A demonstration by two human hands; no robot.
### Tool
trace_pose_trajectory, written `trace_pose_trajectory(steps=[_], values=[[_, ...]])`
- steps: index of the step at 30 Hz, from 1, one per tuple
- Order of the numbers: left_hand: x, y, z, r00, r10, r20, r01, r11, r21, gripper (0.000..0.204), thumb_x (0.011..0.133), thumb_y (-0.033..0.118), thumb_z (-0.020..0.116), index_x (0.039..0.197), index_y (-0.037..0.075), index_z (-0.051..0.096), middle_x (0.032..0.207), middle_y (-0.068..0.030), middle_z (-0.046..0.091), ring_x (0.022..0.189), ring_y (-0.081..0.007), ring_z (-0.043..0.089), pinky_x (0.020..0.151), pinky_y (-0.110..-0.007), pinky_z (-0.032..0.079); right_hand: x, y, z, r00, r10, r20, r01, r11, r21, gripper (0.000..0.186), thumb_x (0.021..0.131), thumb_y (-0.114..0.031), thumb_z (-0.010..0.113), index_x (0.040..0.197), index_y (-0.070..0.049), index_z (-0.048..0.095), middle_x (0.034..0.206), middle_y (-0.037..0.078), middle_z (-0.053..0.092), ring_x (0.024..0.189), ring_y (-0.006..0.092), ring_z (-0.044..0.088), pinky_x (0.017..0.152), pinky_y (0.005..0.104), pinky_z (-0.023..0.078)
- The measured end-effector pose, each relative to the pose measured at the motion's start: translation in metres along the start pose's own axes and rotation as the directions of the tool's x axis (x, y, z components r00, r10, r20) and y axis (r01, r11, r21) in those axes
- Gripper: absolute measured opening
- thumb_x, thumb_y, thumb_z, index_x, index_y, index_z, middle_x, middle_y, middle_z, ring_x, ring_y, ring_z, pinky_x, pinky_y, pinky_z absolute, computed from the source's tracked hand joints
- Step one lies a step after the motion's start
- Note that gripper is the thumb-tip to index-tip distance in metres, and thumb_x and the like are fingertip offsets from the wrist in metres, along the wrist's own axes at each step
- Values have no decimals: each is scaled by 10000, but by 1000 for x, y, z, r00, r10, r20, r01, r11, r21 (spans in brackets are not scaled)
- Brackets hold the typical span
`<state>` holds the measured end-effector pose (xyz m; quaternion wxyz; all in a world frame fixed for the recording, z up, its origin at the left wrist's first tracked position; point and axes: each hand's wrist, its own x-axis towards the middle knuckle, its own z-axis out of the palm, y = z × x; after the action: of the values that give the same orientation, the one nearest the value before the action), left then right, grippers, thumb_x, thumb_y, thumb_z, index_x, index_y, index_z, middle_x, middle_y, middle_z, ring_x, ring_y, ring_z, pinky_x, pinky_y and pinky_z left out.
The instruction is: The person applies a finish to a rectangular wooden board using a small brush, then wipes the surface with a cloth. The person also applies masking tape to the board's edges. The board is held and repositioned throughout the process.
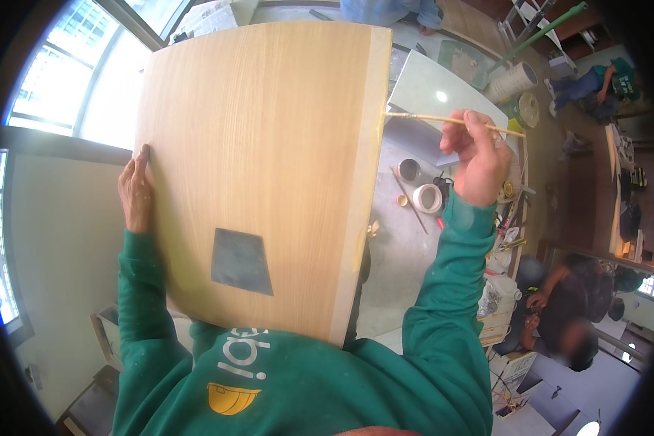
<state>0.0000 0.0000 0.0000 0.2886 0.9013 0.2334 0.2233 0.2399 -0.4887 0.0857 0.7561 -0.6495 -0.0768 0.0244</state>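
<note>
A large light wood-grain board [269, 145] stands in front of me, with a dark grey four-sided piece [240, 261] on its lower face and a pale strip [370, 94] down its right edge. My left hand [137, 185] grips the board's left edge, fingers close together. My right hand [476, 156] is closed on a thin wooden-handled brush [429, 118], held horizontally, whose tip touches the board's right edge near the top.
Pots [427, 198], a stick [407, 200] and a white panel [443, 87] sit on a work surface beyond the board. A window [54, 73] is at left. A person [607, 87] is at upper right, another [559, 312] at lower right, someone's legs [385, 11] at the top.
</note>
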Motion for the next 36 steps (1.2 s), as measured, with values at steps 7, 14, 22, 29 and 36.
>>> trace_pose_trajectory(steps=[7, 14, 22, 29, 36], values=[[3, -6, -1, 984, 176, -6, -173, 974, 146, 544, 864, -159, 391, 1333, 17, 603, 1110, -232, 672, 950, -348, 661, 810, -363, 542, 37, 0, 14, 995, -60, -83, 66, 995, 80, 227, 954, -192, 634, 977, 21, 707, 829, 118, 718, 600, 131, 627, 565, 244, 466], [1, 0, -1, 994, 102, -25, -101, 994, 38, 540, 865, -132, 363, 1333, 3, 597, 1168, -255, 653, 980, -362, 650, 879, -376, 522, 16, 2, 6, 999, -41, 1, 41, 997, 64, 215, 948, -142, 605, 1014, 36, 704, 868, 141, 722, 640, 141, 636, 608, 252, 480], [2, 2, 0, 978, 208, -8, -206, 972, 114, 521, 886, -131, 376, 1338, 5, 596, 1164, -261, 654, 956, -362, 658, 863, -387, 532, 14, -5, 2, 999, -19, 28, 19, 1000, 24, 256, 921, -161, 614, 1050, 49, 684, 890, 143, 709, 663, 168, 628, 609, 275, 472], [2, -2, 0, 986, 169, 4, -168, 974, 155, 521, 881, -155, 400, 1333, 7, 600, 1087, -264, 660, 910, -365, 658, 816, -400, 542, 52, -1, 16, 992, -121, -45, 123, 990, 66, 205, 945, -153, 610, 1014, 6, 719, 876, 123, 731, 622, 122, 632, 586, 241, 471], [0, 7, 1, 999, -33, -24, 33, 999, -3, 481, 986, 276, 423, 1342, 10, 607, 1120, -201, 664, 993, -260, 621, 908, -350, 484, 34, 2, 6, 996, -82, 32, 81, 997, 15, 210, 956, -141, 589, 1015, 15, 716, 876, 129, 729, 626, 130, 629, 595, 250, 477]])
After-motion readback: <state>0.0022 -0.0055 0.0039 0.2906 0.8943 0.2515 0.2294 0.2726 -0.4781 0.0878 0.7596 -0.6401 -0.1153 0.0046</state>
